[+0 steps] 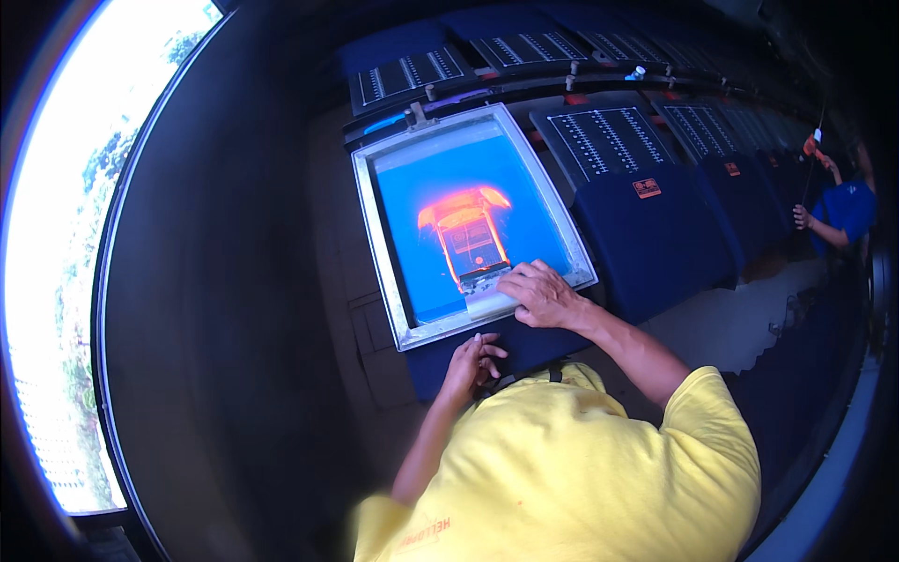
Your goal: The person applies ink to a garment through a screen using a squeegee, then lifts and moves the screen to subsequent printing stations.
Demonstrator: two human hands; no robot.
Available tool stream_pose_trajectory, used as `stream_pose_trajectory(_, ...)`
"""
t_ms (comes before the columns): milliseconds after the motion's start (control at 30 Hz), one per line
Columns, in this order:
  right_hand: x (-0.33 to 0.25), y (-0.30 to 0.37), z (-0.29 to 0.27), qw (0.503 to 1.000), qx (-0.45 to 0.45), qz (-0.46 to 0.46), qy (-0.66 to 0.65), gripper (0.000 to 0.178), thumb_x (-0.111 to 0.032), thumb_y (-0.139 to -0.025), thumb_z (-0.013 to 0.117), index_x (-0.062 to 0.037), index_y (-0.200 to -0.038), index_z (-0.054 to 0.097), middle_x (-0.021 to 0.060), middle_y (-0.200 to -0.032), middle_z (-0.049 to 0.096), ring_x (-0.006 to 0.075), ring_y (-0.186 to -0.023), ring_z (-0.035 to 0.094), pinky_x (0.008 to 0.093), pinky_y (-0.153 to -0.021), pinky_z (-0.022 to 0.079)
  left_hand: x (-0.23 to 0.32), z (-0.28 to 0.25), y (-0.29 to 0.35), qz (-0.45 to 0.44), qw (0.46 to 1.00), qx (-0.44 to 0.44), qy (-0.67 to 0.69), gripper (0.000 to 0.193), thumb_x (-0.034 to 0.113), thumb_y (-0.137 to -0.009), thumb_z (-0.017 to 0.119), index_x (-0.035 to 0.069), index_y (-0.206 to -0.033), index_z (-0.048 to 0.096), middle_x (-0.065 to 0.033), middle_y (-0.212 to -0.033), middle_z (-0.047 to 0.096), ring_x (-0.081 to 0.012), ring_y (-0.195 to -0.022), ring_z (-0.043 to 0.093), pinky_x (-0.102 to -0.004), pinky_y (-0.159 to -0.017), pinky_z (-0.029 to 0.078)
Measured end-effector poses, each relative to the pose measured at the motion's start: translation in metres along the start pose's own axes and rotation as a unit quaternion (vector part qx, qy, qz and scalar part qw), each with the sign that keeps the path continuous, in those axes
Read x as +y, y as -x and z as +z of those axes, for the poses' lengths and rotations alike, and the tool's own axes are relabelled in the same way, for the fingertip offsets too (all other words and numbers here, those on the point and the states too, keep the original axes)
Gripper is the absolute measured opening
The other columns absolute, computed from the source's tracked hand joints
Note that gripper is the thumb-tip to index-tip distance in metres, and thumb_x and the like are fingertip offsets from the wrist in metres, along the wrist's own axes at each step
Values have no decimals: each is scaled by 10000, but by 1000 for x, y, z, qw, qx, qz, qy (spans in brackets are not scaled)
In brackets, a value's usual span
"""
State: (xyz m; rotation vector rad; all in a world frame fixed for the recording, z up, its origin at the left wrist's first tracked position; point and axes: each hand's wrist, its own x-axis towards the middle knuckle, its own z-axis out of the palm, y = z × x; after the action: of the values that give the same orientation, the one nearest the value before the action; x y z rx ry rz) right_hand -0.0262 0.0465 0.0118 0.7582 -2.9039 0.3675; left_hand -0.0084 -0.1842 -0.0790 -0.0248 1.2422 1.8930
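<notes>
Our right hand [543,295] grasps the squeegee [489,305], which sits inside the screen-printing frame [379,234] near its lower edge. Our left hand [475,365] hangs just below that edge, fingers loosely curled, with nothing visible in its grasp. We judge that one-handed pressure from the right could tilt the blade and leave uneven coverage; a knock to the frame could blur the print on the dark blue fabric [435,373] beneath. Shallow as a tray, the frame contains blue mesh [548,229] and orange ink [464,199], heaped at the far end and streaked down both sides of the patterned panel [471,242].
</notes>
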Motion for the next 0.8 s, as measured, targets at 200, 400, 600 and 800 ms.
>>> stream_pose_trajectory(200, -33, -50, 16, 998, 52, 17, 35, 356, -114, -659, 734, -97, -998, 625, 53, -955, 660, 248, -920, 616, 407, -759, 426, -12, -35, 0, -11, 996, 20, 88, 452, 373, -1097, 332, 2, -1196, 570, -79, -884, 685, -100, -506, 507, -225, -420, 329)
stream_pose_trajectory(400, -3, -113, 39, 994, 67, 90, 9, 336, -149, -717, 739, -108, -1040, 656, 65, -988, 687, 274, -974, 642, 428, -794, 442, -26, -64, 4, 54, 997, 46, 28, 387, 362, -1088, 390, 46, -991, 590, -11, -661, 569, -90, -455, 463, -234, -406, 304)
stream_pose_trajectory(600, 35, -183, 41, 991, 51, 116, 32, 325, -161, -762, 730, -107, -1073, 654, 84, -1027, 687, 299, -1026, 636, 463, -831, 441, -24, -70, -2, 99, 992, 68, 32, 365, 349, -1084, 408, 53, -939, 565, -9, -639, 549, -97, -442, 482, -234, -400, 337)
stream_pose_trajectory(800, 54, -204, 52, 992, 34, 121, 32, 280, -159, -787, 701, -146, -1064, 660, 71, -1014, 692, 298, -996, 626, 458, -859, 418, -21, -76, -6, 96, 993, 70, -2, 377, 351, -1087, 394, 49, -928, 554, -25, -616, 559, -106, -422, 478, -245, -390, 340)
